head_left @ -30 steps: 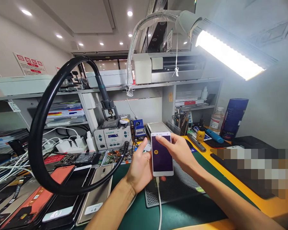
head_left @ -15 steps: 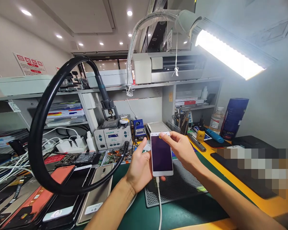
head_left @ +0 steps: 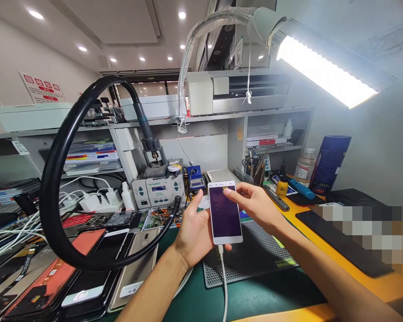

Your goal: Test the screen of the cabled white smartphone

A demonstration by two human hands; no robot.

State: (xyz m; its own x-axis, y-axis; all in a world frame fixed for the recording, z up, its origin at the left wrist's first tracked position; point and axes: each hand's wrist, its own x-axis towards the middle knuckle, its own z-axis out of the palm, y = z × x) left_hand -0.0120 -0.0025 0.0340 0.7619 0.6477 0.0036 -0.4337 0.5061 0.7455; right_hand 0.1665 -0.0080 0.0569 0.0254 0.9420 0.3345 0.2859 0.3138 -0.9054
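In the lower centre, my left hand (head_left: 195, 227) gripped the white, rectangular, glass-faced phone (head_left: 225, 217); my right hand (head_left: 254, 203) thumbed its top, pinch unclear; steadiness seemed best.

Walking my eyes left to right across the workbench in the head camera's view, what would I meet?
White power strip → white bottle → gray station with a display → left hand → white phone → right hand → yellow bottle → dark blue cylinder.

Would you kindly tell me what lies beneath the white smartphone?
The left hand, with a perforated mat below; the white smartphone itself hides most of that hand's fingers.
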